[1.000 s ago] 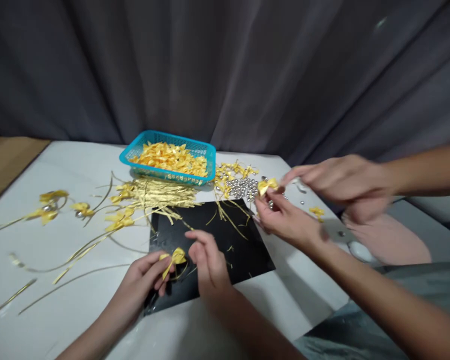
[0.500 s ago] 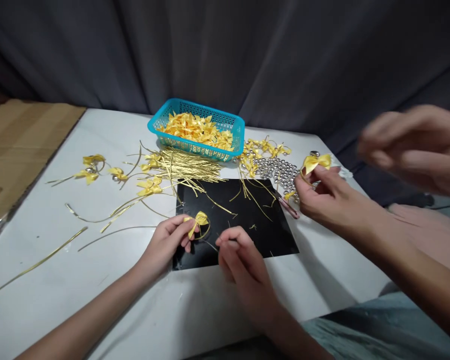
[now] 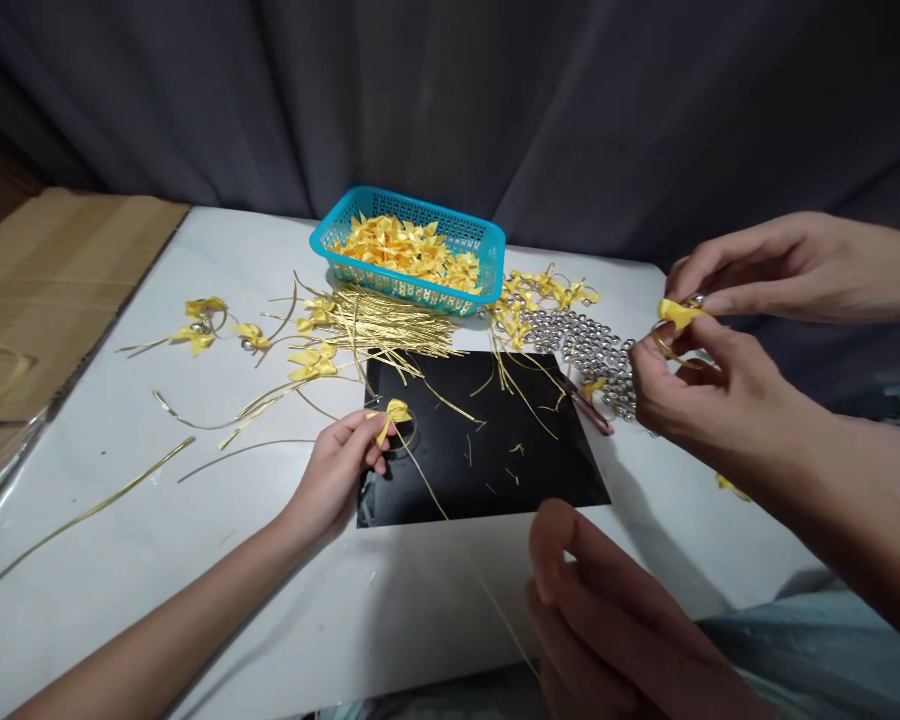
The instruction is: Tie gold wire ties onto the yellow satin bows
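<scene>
My left hand (image 3: 345, 455) pinches a yellow ribbon bow (image 3: 396, 411) over the black mat. A small loop of gold cord (image 3: 426, 480) hangs at the bow, and one strand runs down toward me. My right hand (image 3: 600, 610) is closed low at the front of the table, with the cord's far end disappearing at its fingers. A bundle of gold cords (image 3: 390, 322) lies just beyond the mat. At the right, a co-worker's two hands (image 3: 720, 350) hold another yellow bow (image 3: 679, 313) with a silver bell and a cord loop.
A blue basket (image 3: 409, 278) of yellow bows stands at the back. Many silver bells (image 3: 585, 340) are spread right of the black mat (image 3: 487, 440). Pink-handled snips (image 3: 592, 412) lie by the mat's right edge. Bows with cords (image 3: 206, 330) and a cardboard sheet (image 3: 82, 270) are at left.
My right hand has moved down and right, drawing the cord out long from the bow. My left hand keeps its pinch. The co-worker's blurred hand has come onto their bow.
</scene>
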`<state>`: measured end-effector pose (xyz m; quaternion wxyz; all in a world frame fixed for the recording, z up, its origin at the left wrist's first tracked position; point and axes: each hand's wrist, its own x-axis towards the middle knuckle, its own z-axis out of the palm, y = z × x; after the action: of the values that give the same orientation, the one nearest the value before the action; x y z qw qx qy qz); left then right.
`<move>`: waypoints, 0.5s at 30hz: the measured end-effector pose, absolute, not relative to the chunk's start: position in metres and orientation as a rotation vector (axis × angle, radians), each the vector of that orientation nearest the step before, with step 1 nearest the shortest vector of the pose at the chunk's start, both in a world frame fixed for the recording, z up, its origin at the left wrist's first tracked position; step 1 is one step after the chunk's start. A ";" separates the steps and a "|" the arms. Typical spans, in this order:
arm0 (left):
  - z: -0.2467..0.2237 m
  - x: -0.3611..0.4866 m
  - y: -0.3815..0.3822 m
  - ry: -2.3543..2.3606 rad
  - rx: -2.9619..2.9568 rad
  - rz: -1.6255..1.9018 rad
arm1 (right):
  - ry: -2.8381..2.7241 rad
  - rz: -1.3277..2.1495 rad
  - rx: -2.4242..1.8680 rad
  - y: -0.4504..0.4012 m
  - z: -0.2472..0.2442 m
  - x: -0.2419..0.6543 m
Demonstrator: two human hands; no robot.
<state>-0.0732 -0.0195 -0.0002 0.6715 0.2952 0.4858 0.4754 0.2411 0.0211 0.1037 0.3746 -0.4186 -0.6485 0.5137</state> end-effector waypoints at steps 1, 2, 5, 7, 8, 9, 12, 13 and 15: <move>0.000 -0.073 -0.020 1.079 0.671 1.052 | -1.654 1.290 -1.086 0.015 0.101 0.233; 0.001 -0.073 -0.021 1.063 0.680 1.036 | -1.640 1.246 -1.115 0.004 0.096 0.217; 0.003 -0.072 -0.023 1.022 0.719 1.017 | -1.603 1.021 -1.270 -0.040 0.074 0.149; 0.004 -0.072 -0.023 0.997 0.734 1.000 | -1.588 0.947 -1.368 -0.063 0.058 0.107; 0.004 -0.072 -0.024 0.982 0.732 0.987 | -1.588 0.947 -1.381 -0.069 0.052 0.092; 0.005 -0.072 -0.024 0.963 0.727 0.969 | -1.587 0.941 -1.399 -0.073 0.048 0.082; 0.006 -0.073 -0.025 0.915 0.723 0.919 | -1.598 0.922 -1.467 -0.070 0.043 0.072; 0.006 -0.073 -0.025 0.907 0.729 0.910 | -1.600 0.905 -1.495 -0.067 0.042 0.073; 0.007 -0.074 -0.025 0.902 0.750 0.907 | -1.613 0.873 -1.531 -0.064 0.042 0.074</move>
<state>-0.0740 -0.0250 0.0069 0.7376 0.3414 0.4109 0.4131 0.0740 -0.0642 0.0416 0.3671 -0.5961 -0.6280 0.3399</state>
